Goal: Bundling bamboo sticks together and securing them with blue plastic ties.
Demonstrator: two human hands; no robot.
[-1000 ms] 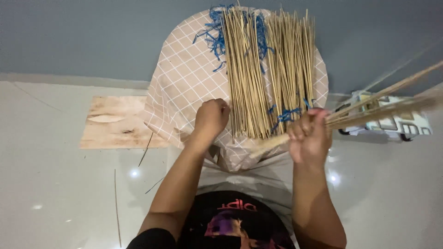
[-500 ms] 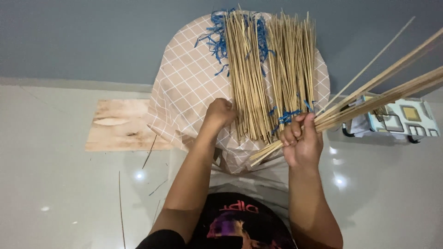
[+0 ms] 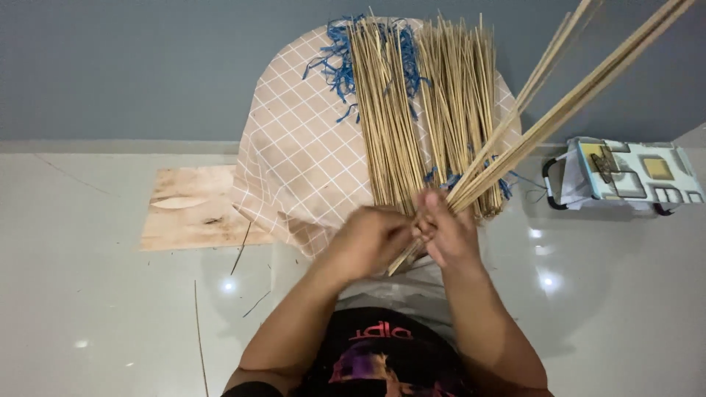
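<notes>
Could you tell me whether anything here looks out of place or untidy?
Yes: a few loose sticks lie scattered on the floor left of the cloth, away from the pile, and frayed blue string straggles out of it.

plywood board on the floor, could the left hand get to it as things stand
Probably yes. The board lies bare on the floor to the person's left, with nothing across the way. But the left hand is closed on the held sticks together with the right hand, so it would have to let go.
</notes>
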